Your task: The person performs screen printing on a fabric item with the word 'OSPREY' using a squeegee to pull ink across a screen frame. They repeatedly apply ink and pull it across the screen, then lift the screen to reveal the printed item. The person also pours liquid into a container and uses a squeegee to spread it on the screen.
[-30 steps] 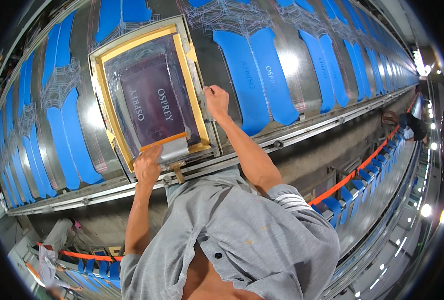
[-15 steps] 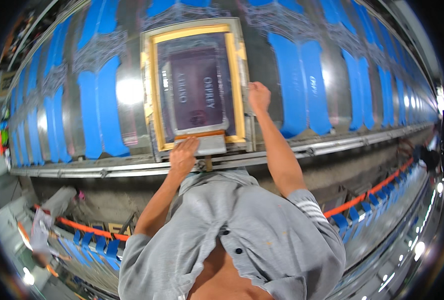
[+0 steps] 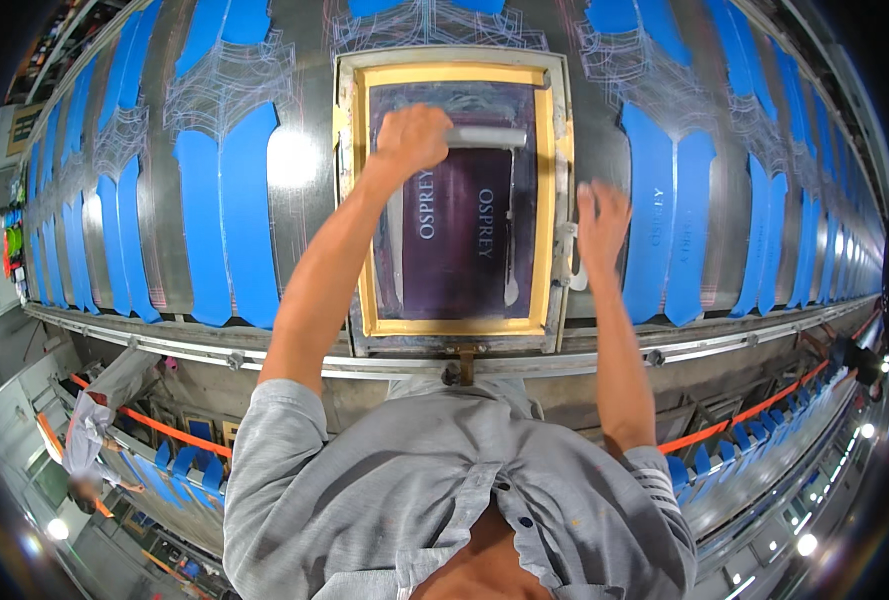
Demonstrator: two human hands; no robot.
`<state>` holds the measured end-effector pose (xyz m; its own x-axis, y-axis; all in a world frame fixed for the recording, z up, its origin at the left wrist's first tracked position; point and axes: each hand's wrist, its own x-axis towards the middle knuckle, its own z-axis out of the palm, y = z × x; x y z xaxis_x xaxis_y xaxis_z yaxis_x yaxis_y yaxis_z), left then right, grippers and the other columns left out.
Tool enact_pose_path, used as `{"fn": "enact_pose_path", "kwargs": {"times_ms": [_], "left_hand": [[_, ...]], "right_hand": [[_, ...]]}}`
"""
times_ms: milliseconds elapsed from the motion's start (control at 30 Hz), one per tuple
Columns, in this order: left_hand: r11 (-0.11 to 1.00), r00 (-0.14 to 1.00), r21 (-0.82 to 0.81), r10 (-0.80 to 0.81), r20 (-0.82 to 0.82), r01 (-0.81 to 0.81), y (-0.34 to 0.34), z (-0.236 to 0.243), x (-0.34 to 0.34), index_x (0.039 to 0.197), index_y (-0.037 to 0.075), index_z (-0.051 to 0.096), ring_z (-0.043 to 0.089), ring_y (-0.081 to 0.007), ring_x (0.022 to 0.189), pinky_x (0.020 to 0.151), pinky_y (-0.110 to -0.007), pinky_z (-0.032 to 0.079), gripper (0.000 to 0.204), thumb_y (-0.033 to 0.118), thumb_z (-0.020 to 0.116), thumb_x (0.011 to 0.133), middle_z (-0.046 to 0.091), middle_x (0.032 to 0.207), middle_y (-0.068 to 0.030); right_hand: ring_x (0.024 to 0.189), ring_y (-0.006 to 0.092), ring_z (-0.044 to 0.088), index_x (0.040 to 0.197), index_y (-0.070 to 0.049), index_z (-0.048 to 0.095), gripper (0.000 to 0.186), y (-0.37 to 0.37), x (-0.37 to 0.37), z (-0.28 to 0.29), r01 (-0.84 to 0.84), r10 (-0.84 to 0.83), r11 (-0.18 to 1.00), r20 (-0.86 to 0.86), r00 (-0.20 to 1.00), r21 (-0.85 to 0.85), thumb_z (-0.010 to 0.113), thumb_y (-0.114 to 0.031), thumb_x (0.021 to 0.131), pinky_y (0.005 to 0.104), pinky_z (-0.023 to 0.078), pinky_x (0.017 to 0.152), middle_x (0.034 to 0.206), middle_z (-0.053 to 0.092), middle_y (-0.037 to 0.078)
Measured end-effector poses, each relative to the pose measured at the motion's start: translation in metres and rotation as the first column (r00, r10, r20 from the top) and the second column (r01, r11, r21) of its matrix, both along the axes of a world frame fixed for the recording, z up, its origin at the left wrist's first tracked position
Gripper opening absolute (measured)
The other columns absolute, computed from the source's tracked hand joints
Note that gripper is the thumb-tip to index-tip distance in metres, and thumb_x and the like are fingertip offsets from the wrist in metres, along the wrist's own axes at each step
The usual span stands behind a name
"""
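Note:
My left hand point(image 3: 414, 138) is closed around the left end of a squeegee point(image 3: 489, 138), a pale grey bar lying across the far end of a printing screen. The screen's dark purple mesh point(image 3: 464, 275) carries two columns of light lettering and streaks of ink. Yellow tape lines its metal frame point(image 3: 561, 130). Just outside the right side of that frame, my right hand point(image 3: 606, 215) is raised, slightly blurred, its fingers loosely bent and apart with nothing seen in them. A small pale handle or clamp point(image 3: 574, 258) sits on the frame below that hand.
Blue fabric pieces point(image 3: 226, 220) lie in rows along the long dark table point(image 3: 149, 225), some on the right printed. A metal rail point(image 3: 264, 360) runs along its near edge. Behind me is another table with blue pieces and an orange strip point(image 3: 179, 428); a person point(image 3: 86, 440) stands at far left.
My left hand has moved the squeegee from the screen's near end to its far end. My right hand has come off the frame's right edge. The view has shifted a little.

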<state>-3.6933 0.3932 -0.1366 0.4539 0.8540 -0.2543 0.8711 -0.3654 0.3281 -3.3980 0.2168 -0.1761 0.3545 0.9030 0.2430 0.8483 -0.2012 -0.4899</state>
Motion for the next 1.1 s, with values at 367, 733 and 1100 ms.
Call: {"fn": "enact_pose_path", "kwargs": {"times_ms": [367,733,1100], "left_hand": [[0.978,0.985,0.199,0.027,0.173,-0.062,-0.042,-0.031,-0.007,0.108,0.018,0.079,0.073,-0.0358,0.082,0.075,-0.047,0.059,0.041,0.003,0.064,0.073,0.076,0.1,-0.0122],[1.0,0.976,0.01,0.024,0.214,-0.027,-0.286,-0.021,-0.032,0.106,0.012,0.077,0.074,-0.0286,0.087,0.072,-0.042,0.06,0.04,-0.001,0.065,0.07,0.076,0.097,-0.0069],[0.984,0.999,0.177,-0.024,0.039,0.017,-0.001,-0.021,0.008,0.107,0.022,0.079,0.074,-0.0354,0.083,0.075,-0.047,0.06,0.036,0.009,0.063,0.078,0.076,0.094,-0.0114]], "right_hand": [[0.117,0.0265,0.057,0.101,-0.005,0.071,0.022,0.123,-0.098,0.012,-0.615,0.718,0.66,0.12,0.686,-0.431,0.064,-0.017,0.083,0.0502,0.042,0.103,0.107,0.066,0.009],[0.11,0.0268,0.058,0.092,-0.005,0.071,0.018,-0.12,-0.116,0.029,-0.687,0.741,0.619,-0.007,0.671,-0.381,0.065,-0.012,0.077,0.0533,0.037,0.106,0.099,0.067,0.011],[0.11,0.03,0.062,0.093,-0.008,0.073,0.02,0.148,-0.08,0.007,-0.602,0.688,0.681,0.084,0.721,-0.417,0.06,-0.009,0.079,0.0536,0.047,0.092,0.102,0.07,0.011]]}}
